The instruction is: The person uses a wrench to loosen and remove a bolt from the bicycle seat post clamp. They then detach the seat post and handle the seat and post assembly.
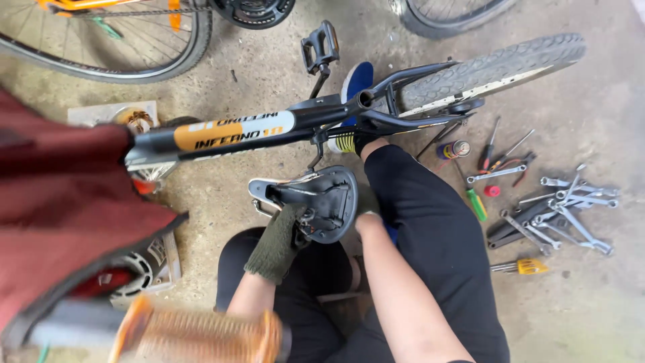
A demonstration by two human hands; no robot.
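Note:
A black bicycle saddle (334,190) is held upside down over my lap, its rails and clamp facing up. My left hand (281,236), in an olive green knit glove, grips the rails and clamp on the underside. My right hand (367,207) holds the saddle's right rim, with its fingers mostly hidden behind the shell. Just beyond the saddle lies a black bicycle frame (235,131) with an orange and white panel. Its seat tube opening (365,99) points toward me.
The rear tyre (497,67) and a pedal (320,46) lie beyond the frame. On the concrete at right lie several wrenches (564,208), a green screwdriver (476,202), a yellow-handled one (525,267) and pliers (510,161). Red cloth (60,202) and a blurred orange grip (201,333) fill the left foreground.

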